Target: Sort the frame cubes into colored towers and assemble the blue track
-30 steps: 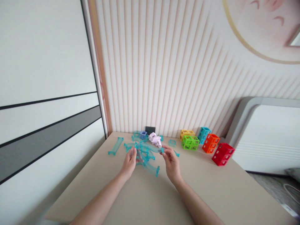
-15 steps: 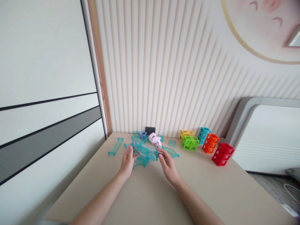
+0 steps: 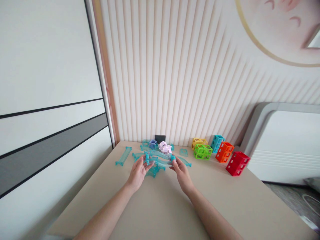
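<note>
A clear teal curved track piece is held up between my two hands, above other track pieces on the table. My left hand grips its left end, where a small connector shows. At the right end, my right hand pinches the connector between thumb and fingers. Beneath and behind it lie more teal track pieces, partly hidden by the held one. One straight teal piece rests apart on the left. Another curved piece pokes out behind my right hand.
Stacked open-sided cubes stand on the right: yellow, green, blue, orange and red. Toward the wall sit pale purple pieces, a blue-violet cube and a black box. A white cabinet borders the table's left.
The held track piece has turned and now spans level between both hands, with its ends showing at my fingers. My right hand has shifted slightly right.
</note>
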